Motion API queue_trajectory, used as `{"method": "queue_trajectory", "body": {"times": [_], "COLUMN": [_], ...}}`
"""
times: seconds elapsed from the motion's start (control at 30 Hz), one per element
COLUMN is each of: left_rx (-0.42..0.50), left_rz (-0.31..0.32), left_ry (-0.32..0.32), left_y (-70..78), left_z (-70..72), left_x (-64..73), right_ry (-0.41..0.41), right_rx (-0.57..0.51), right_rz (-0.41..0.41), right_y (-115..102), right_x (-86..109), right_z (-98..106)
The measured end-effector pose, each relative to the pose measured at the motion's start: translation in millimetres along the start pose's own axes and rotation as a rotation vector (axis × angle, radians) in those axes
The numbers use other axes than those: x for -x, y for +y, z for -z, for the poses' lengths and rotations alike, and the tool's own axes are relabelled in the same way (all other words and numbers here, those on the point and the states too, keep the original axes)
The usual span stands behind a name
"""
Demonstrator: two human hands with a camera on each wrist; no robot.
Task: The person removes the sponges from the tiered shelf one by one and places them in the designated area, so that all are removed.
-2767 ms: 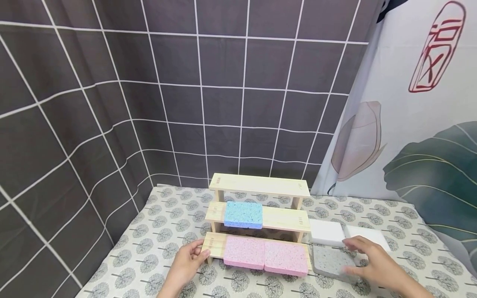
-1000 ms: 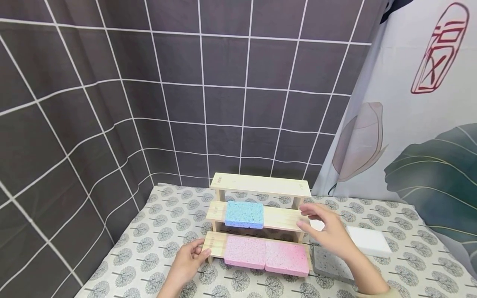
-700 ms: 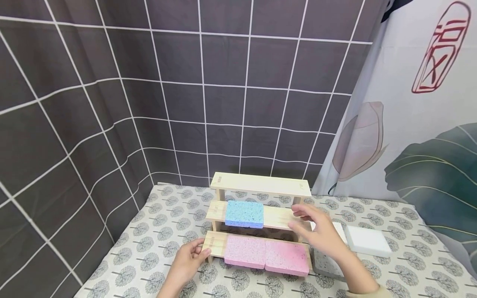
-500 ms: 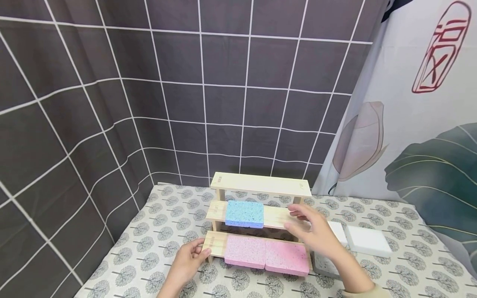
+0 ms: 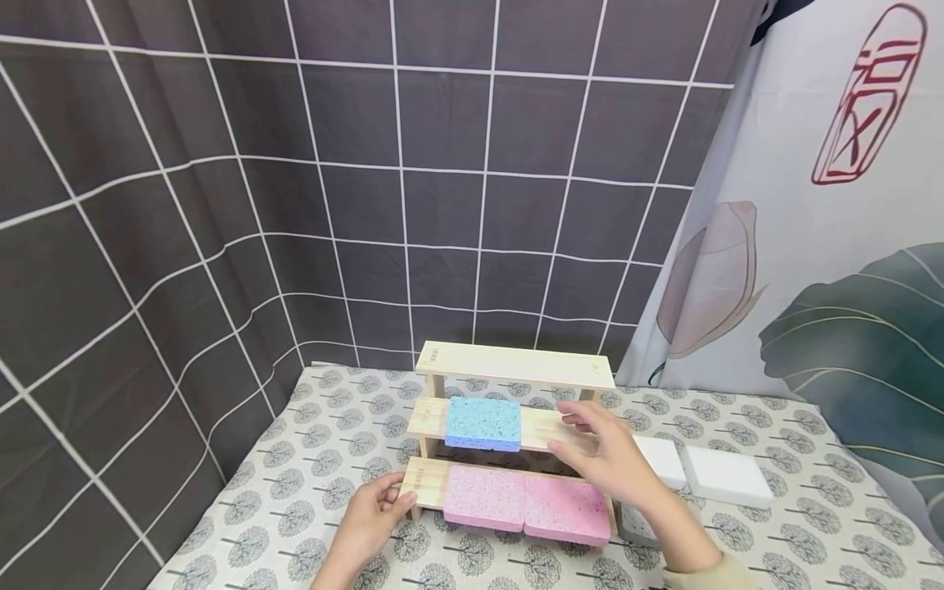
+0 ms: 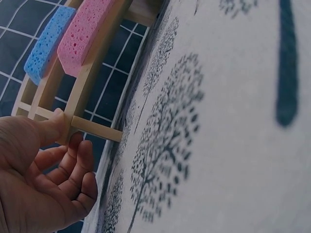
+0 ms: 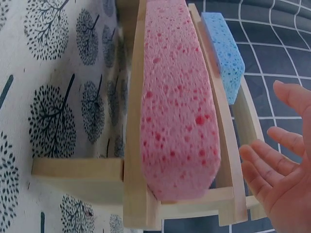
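Note:
A three-tier wooden shelf (image 5: 516,365) stands on the tablecloth. My left hand (image 5: 372,516) pinches the left end of its lowest board, thumb on top and index finger underneath, as the left wrist view shows. Two pink sponges, the left one (image 5: 484,496) and the right one (image 5: 566,510), lie side by side on that lowest tier. On the middle tier sits a blue sponge (image 5: 483,423). Relaxed and holding nothing, my right hand (image 5: 608,455) hovers at the right part of the middle tier, to the right of the blue sponge (image 7: 224,53). Its fingers point left.
Right of the shelf, two white sponges, one nearer (image 5: 660,460) and one farther right (image 5: 728,477), lie on the tree-patterned tablecloth (image 5: 295,475). A grey sponge (image 5: 638,524) is partly covered by my right forearm. Behind hangs a dark gridded curtain (image 5: 442,205).
My right hand has moved left from over the grey sponge to the middle tier, and keeps drifting left. My left hand and the sponges stay in place.

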State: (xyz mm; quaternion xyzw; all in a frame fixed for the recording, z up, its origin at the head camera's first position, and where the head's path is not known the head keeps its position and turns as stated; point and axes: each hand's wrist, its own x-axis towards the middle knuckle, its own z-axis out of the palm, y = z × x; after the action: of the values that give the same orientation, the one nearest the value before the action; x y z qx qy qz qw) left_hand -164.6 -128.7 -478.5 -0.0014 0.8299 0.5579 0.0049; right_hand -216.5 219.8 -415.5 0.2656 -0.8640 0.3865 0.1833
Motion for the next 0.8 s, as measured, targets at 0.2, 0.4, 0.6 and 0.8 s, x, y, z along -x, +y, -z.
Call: {"method": "queue_trajectory", "body": {"times": [0.2,0.4,0.6,0.8], "left_rx": [0.012,0.012,0.005,0.003], "left_rz": [-0.007,-0.017,-0.023,-0.009], "left_ry": [-0.011,-0.011,-0.007,-0.007], "left_y": [0.2,1.3,1.9,0.5], "left_z": [-0.2,-0.5,-0.7,0.2], "left_x": [0.4,0.2,-0.6,-0.5], "right_ry": [-0.024,-0.043,-0.058,-0.088], "right_rx": [0.006,0.037,0.039,0.009], "right_rz": [-0.030,-0.032,0.008,0.003], "right_y": [-2.0,-5.8,-8.9,-10.8], "right_x": [-3.6,-9.4,-16.1,-18.7], "right_z": [-5.5,-8.1,-12.2,-19.0]}}
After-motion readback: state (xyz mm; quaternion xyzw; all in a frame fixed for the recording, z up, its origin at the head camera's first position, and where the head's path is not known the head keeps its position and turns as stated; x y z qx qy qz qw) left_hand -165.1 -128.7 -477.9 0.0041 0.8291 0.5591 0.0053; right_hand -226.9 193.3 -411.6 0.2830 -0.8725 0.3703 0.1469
